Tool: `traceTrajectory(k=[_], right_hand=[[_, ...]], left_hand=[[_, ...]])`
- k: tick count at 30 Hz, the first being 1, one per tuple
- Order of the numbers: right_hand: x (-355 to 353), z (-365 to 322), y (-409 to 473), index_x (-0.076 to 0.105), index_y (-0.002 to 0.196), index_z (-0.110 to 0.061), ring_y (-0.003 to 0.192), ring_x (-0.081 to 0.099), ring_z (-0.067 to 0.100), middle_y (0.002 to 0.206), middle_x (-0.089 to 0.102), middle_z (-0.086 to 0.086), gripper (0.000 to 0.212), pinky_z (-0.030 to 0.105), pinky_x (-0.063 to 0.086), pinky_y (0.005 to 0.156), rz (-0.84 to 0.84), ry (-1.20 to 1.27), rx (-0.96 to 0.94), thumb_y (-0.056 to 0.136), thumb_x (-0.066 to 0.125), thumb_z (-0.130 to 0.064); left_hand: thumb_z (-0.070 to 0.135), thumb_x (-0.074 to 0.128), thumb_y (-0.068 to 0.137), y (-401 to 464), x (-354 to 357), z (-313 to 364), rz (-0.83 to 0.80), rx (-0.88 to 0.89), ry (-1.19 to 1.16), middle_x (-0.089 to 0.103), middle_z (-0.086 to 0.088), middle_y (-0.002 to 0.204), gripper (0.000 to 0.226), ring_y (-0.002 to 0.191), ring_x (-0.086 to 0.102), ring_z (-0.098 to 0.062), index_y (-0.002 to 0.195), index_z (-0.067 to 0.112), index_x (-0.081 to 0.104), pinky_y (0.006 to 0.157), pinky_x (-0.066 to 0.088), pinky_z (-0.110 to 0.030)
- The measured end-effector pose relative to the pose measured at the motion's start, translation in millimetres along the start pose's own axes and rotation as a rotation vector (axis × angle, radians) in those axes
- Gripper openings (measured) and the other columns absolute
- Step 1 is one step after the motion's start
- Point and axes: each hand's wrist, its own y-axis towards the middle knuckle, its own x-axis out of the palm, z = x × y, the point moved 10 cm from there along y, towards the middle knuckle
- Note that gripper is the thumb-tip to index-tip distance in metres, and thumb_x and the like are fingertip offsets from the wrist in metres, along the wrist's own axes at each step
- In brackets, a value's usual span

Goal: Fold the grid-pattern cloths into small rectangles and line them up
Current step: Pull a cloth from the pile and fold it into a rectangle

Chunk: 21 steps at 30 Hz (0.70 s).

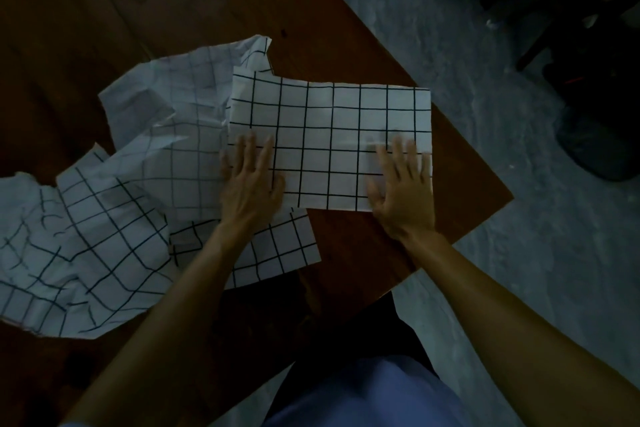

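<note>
Folded grid cloth (329, 135), on table (346, 45): left hand (251, 184) and right hand (403, 191) flat, fingers spread, gripping nothing. Smooth outward; align edges before next fold.

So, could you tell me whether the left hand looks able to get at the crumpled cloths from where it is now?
Probably yes. The left hand lies flat on the near left edge of the flat cloth, and the crumpled cloths lie right beside it on the table, with nothing between them.

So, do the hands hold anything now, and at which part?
Nothing is gripped. The left hand and right hand press flat on the near half of the cloth.
</note>
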Motion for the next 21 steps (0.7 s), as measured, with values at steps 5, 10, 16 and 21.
traceTrajectory(k=[5,10,16,21], right_hand=[[16,-67,1,0.015,0.151,-0.015,0.148,0.001,0.027,0.159,0.012,0.013,0.060,0.043,0.003,0.120,-0.027,0.134,-0.211,0.097,0.037,-0.031],[29,-43,2,0.011,0.152,-0.021,0.148,-0.006,0.023,0.160,0.002,0.008,0.059,0.042,0.001,0.120,-0.086,0.033,-0.141,0.100,0.025,-0.046],[15,9,-10,0.008,0.152,-0.023,0.147,-0.009,0.021,0.161,-0.001,0.007,0.061,0.038,-0.004,0.119,-0.083,0.041,-0.019,0.100,0.027,-0.049],[6,-5,-12,0.006,0.152,-0.020,0.147,-0.010,0.019,0.160,-0.002,0.005,0.062,0.040,-0.005,0.120,-0.058,0.156,-0.044,0.100,0.031,-0.041]], left_hand=[[0.044,0.021,0.095,1,19,56,-0.030,0.178,-0.020,-0.003,-0.012,0.159,0.062,0.147,-0.009,-0.025,0.151,0.020,0.009,0.118,-0.008,-0.044],[0.042,0.020,0.099,1,35,52,-0.026,0.174,0.044,-0.009,-0.013,0.159,0.060,0.146,-0.010,-0.026,0.152,0.021,0.003,0.119,-0.004,-0.047],[0.053,0.008,0.097,-4,27,4,-0.099,0.025,0.010,-0.027,-0.002,0.156,0.062,0.143,-0.025,-0.019,0.149,0.031,-0.016,0.117,-0.012,-0.046],[0.054,0.009,0.097,-9,26,6,-0.078,-0.080,-0.032,-0.026,-0.005,0.155,0.061,0.142,-0.026,-0.022,0.149,0.032,-0.015,0.111,-0.023,-0.047]])
